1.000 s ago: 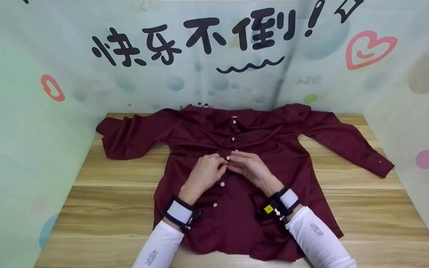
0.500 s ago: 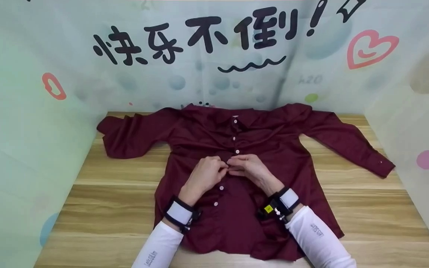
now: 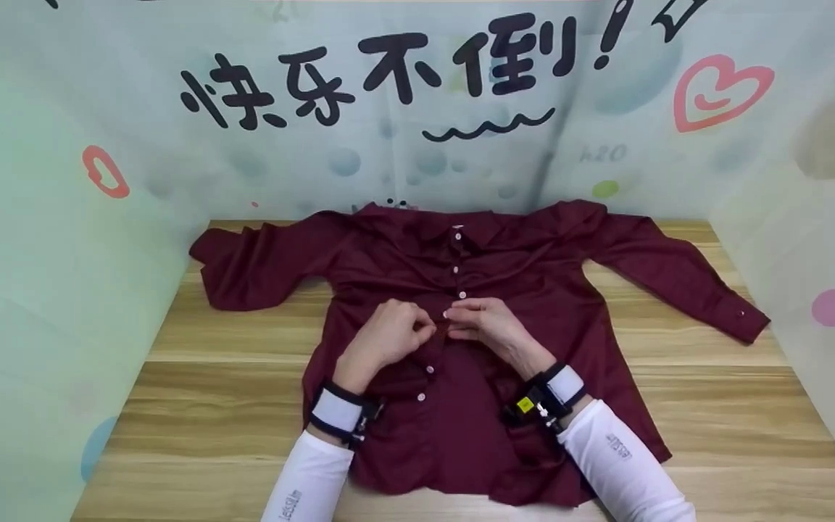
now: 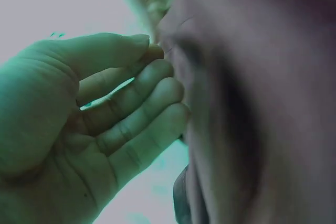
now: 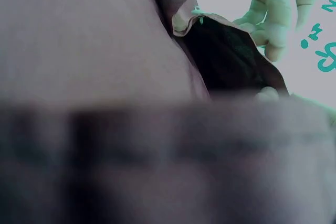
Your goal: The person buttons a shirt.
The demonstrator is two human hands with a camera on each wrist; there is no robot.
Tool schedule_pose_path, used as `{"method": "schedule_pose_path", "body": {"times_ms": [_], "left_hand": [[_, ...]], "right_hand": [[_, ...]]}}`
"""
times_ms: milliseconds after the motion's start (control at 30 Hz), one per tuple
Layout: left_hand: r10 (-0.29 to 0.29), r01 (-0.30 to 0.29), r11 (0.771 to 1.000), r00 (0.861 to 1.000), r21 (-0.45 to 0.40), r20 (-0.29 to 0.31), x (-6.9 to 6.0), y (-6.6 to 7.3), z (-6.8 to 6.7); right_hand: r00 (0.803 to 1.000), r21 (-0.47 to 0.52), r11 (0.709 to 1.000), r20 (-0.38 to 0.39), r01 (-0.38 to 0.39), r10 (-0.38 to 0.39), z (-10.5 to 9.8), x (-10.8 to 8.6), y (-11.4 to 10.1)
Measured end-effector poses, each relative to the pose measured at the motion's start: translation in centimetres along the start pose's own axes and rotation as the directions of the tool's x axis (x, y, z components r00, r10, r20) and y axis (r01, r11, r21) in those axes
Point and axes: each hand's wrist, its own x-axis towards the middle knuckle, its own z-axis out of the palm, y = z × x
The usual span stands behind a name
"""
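Observation:
A dark red button-up shirt (image 3: 381, 261) lies spread on the table with its collar away from me. In the head view, my left hand (image 3: 388, 335) pinches the front edge at mid-chest between thumb and forefinger. Facing it, my right hand (image 3: 493, 330) pinches the shirt, with a white button (image 3: 448, 314) at its fingertips. The left wrist view shows the left hand (image 4: 105, 103) with thumb and forefinger together at the cloth's edge. In the right wrist view, fingers (image 5: 275, 19) hold the cloth edge; blurred fabric covers much of that view.
More white buttons run up toward the collar, and a lower button (image 3: 421, 397) lies where the front parts. The wood-grain table (image 3: 222, 406) shows on both sides of the shirt. A printed backdrop (image 3: 280, 174) encloses the back and sides.
My left hand has shifted slightly left, opening a small gap from the right hand. The button at the right fingertips, hidden half a second ago, shows again. The right hand has hardly moved.

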Motion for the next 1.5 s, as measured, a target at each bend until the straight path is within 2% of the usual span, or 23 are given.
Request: {"method": "schedule_pose_path", "body": {"times_ms": [100,167,400,567,667,733,867,933,967,1133,1333,1433,1500], "left_hand": [[-0.057,0.056,0.998,0.998,-0.019,-0.037,0.4,-0.4,-0.4],[-0.088,0.087,0.996,0.995,-0.036,-0.037,0.7,-0.7,-0.4],[-0.125,0.135,0.979,0.989,-0.15,0.077,1.5,-1.1,0.2],[-0.138,0.151,0.953,0.988,-0.263,0.07,1.7,-1.5,0.8],[-0.145,0.161,0.923,0.987,-0.35,0.07,1.7,-1.8,1.1],[-0.151,0.172,0.89,0.985,-0.423,0.083,1.7,-2.0,1.4],[-0.173,0.196,0.806,0.98,-0.558,0.094,1.8,-2.3,1.8],[-0.18,0.192,0.78,0.98,-0.596,0.079,1.8,-2.3,2.0],[-0.184,0.188,0.774,0.98,-0.605,0.07,1.8,-2.3,2.1],[-0.218,0.188,0.766,0.975,-0.614,0.026,2.0,-2.2,2.5],[-0.259,0.208,0.786,0.966,-0.582,-0.005,2.2,-2.0,2.8],[-0.276,0.225,0.793,0.961,-0.566,-0.005,2.1,-1.9,2.7],[-0.285,0.232,0.798,0.959,-0.555,-0.008,2.1,-2.0,2.7]], "right_hand": [[1.0,-0.019,1.0,0.014,0.022,-0.022,0.0,0.0,-0.1],[0.999,-0.03,0.999,0.026,0.034,-0.033,0.0,-0.1,-0.2],[0.994,-0.052,0.994,0.067,0.094,-0.091,-0.2,-0.2,-0.5],[0.994,-0.066,0.993,0.05,0.101,-0.098,-0.3,-0.2,-0.5],[0.994,-0.068,0.992,0.042,0.103,-0.101,-0.4,-0.1,-0.4],[0.994,-0.068,0.992,0.039,0.109,-0.106,-0.4,-0.1,-0.3],[0.993,-0.065,0.991,0.035,0.115,-0.113,-0.5,0.0,-0.3],[0.993,-0.062,0.991,0.033,0.115,-0.113,-0.5,0.1,-0.3],[0.993,-0.063,0.991,0.034,0.115,-0.113,-0.5,0.1,-0.3],[0.994,-0.063,0.992,0.034,0.109,-0.107,-0.4,0.1,-0.3],[0.996,-0.068,0.994,0.027,0.083,-0.081,-0.2,0.0,-0.4],[0.996,-0.145,0.985,0.04,0.089,-0.085,-0.2,-0.2,-0.7],[0.992,-0.258,0.958,0.058,0.124,-0.113,-0.3,-0.6,-1.1]]}}
